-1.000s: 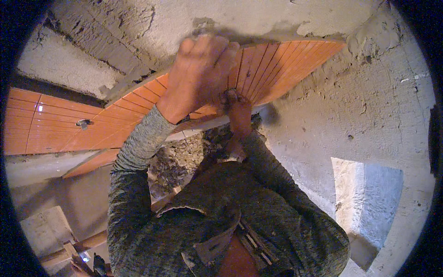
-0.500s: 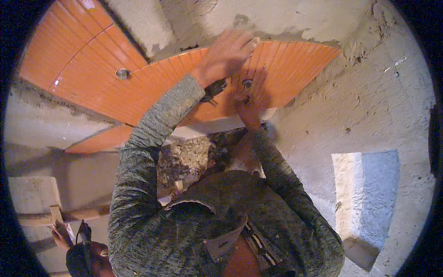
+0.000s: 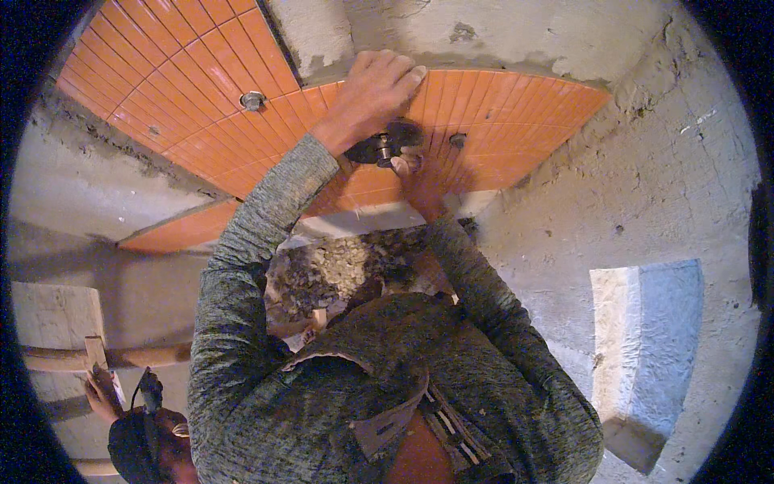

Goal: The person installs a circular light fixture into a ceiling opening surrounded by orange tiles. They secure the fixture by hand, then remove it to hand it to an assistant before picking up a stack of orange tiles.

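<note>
My left hand (image 3: 372, 93) is bent over a dark rounded tool (image 3: 359, 152) at the orange tiled panel (image 3: 508, 101). Its fingertips are near the panel's upper edge. A shiny metal fitting (image 3: 384, 150) shows on the tool, below my left palm. The fingers of my right hand (image 3: 421, 179) are closed at that fitting. Just right of the tool, a small metal pipe end (image 3: 458, 140) comes out of the tiles. A second metal pipe end (image 3: 252, 101) stands out farther left. My left hand hides much of the tool, so its exact kind is unclear.
Rough plastered wall (image 3: 556, 210) lies to the right, with a bright, blue-and-white opening (image 3: 645, 347). Rubble (image 3: 339, 270) lies below the panel. At the lower left, another person (image 3: 149, 444) has a hand near a wooden bar (image 3: 145, 355).
My left hand and the dark tool have moved left across the tiles, away from the right pipe end. My right hand has moved in and closed at the metal fitting. The view has shifted slightly.
</note>
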